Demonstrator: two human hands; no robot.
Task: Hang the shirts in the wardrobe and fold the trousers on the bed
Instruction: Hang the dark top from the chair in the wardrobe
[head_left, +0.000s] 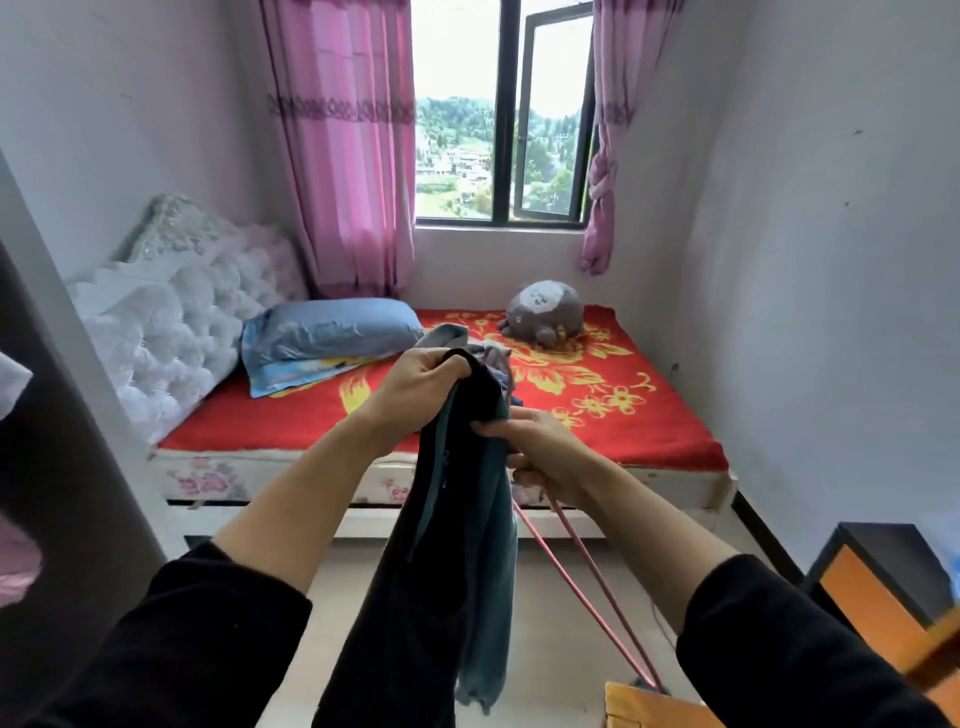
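Fingers of my left hand (421, 382) clench the shirt (457, 545); right hand (537, 452) pinches shirt and hanger (587, 577). I'd open the neck first.

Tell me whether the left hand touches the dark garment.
Touching: the head view shows the left hand with fingers curled round the dark garment's top edge.

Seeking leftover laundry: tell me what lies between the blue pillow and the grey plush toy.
A small heap of clothes lies there on the red blanket, partly hidden by the left hand; the head view shows it.
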